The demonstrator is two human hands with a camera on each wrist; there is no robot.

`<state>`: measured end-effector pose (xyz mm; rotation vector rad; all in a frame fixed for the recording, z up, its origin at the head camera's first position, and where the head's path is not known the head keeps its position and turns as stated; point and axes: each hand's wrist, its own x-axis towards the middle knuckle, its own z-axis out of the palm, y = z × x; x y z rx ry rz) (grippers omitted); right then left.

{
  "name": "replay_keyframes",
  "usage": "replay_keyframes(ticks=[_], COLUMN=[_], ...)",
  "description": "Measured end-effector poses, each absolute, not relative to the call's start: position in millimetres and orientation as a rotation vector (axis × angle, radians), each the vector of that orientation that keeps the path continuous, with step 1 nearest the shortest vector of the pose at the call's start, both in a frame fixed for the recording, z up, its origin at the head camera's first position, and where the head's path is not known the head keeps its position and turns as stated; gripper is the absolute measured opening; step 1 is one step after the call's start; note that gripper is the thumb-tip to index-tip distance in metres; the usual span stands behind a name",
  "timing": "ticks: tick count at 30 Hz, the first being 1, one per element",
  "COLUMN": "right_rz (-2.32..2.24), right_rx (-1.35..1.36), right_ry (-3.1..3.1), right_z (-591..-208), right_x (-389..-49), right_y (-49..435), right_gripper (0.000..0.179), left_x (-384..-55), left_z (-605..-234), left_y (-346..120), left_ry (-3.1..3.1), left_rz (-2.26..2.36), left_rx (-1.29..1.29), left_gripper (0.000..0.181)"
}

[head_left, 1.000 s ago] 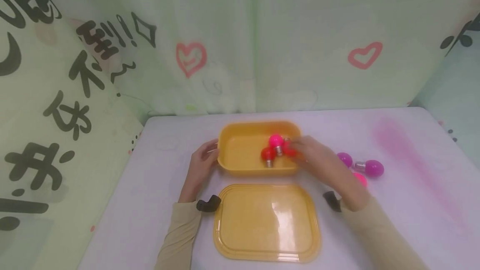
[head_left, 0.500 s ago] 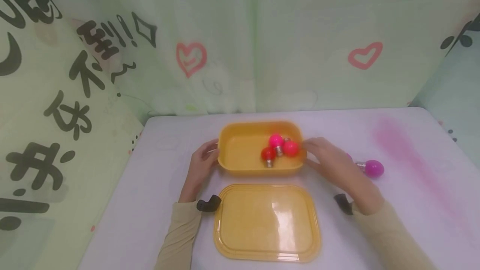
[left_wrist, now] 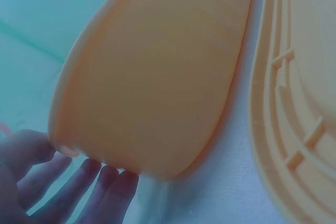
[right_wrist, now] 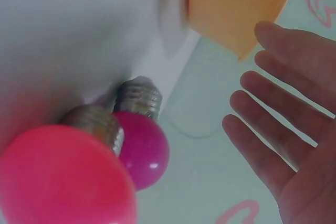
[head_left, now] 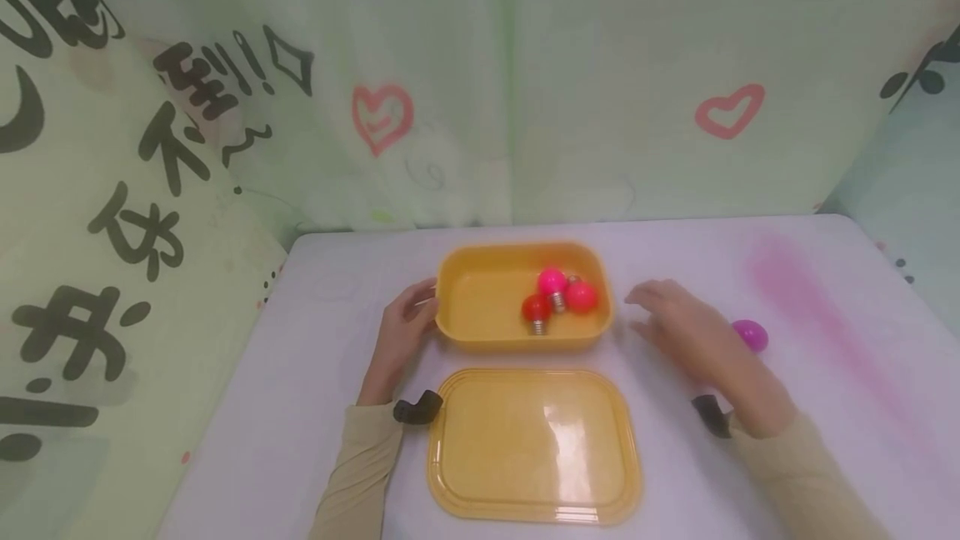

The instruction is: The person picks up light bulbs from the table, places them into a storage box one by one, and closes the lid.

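A yellow plastic box (head_left: 480, 340) holds a pink light bulb (head_left: 552, 282), a red light bulb (head_left: 536, 307) and a pinkish-red light bulb (head_left: 582, 297) in its right half. My left hand (head_left: 406, 325) rests at the box's left end, straight fingertips (left_wrist: 89, 167) against the end wall and thumb at the rim. To the right of the box, my right hand (head_left: 686, 336) hovers with loose, spread fingers and holds nothing. Beyond it shows a purple light bulb (head_left: 751, 335). In the right wrist view, a pink bulb (right_wrist: 68, 179) and a purple bulb (right_wrist: 147, 153) lie beside that hand.
A yellow lid (head_left: 525, 444) lies flat on the white table (head_left: 255, 407) in front of the box. A green patterned curtain (head_left: 600, 165) hangs behind the table, with another panel (head_left: 67, 232) along the left.
My right hand has let go of the pinkish-red bulb inside the box and moved out to the right, now covering part of the bulbs there. The left hand has stayed in place.
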<state>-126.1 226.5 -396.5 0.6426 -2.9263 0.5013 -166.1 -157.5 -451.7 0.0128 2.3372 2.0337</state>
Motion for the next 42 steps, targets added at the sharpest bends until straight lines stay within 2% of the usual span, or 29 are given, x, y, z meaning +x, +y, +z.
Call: replay_keyframes(ticks=[20, 35, 42], right_rz=[0.453, 0.492, 0.476], right_rx=[0.590, 0.404, 0.390], right_ry=[-2.909, -3.050, -3.080], right_z=[-406.8, -404.5, -404.8], right_x=[-130.2, -126.0, -128.0], right_y=[253.5, 257.9, 257.5], right_gripper=[0.032, 0.039, 0.033], left_x=[-165.6, -167.0, -167.3], left_z=[-454.8, -457.2, -457.0], left_y=[-158.4, -158.0, -158.2], left_ry=[2.360, 2.364, 2.378], left_rz=[2.025, 2.028, 2.022], left_rx=[-0.011, -0.014, -0.014], left_gripper=[0.044, 0.041, 0.040])
